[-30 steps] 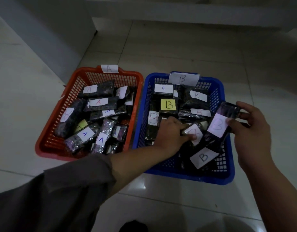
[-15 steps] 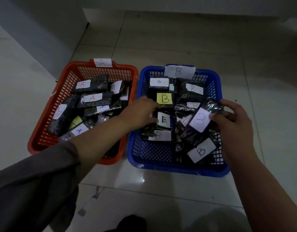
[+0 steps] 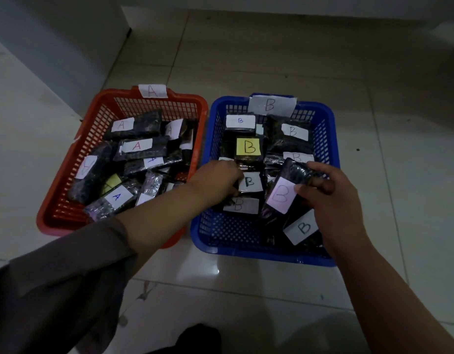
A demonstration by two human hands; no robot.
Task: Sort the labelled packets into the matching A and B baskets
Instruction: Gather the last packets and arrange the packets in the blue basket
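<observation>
A red basket (image 3: 96, 129) tagged A holds several dark packets with A labels. Beside it on the right, a blue basket (image 3: 229, 232) tagged B holds several dark packets with B labels. My left hand (image 3: 215, 178) reaches into the blue basket's left side, its fingers curled round the left edge of a B packet (image 3: 250, 182) that lies among the others. Over the basket's right half, my right hand (image 3: 330, 200) pinches a tilted dark packet with a white B label (image 3: 280, 198) by its upper end, and that packet's lower end dips among the others.
Both baskets stand side by side on a pale tiled floor (image 3: 399, 149). A grey wall or cabinet (image 3: 54, 47) rises at the back left. My grey sleeve (image 3: 54, 290) fills the lower left.
My left hand has moved from the middle of the blue basket to its left side. My right hand has brought its B packet lower and further inside the basket.
</observation>
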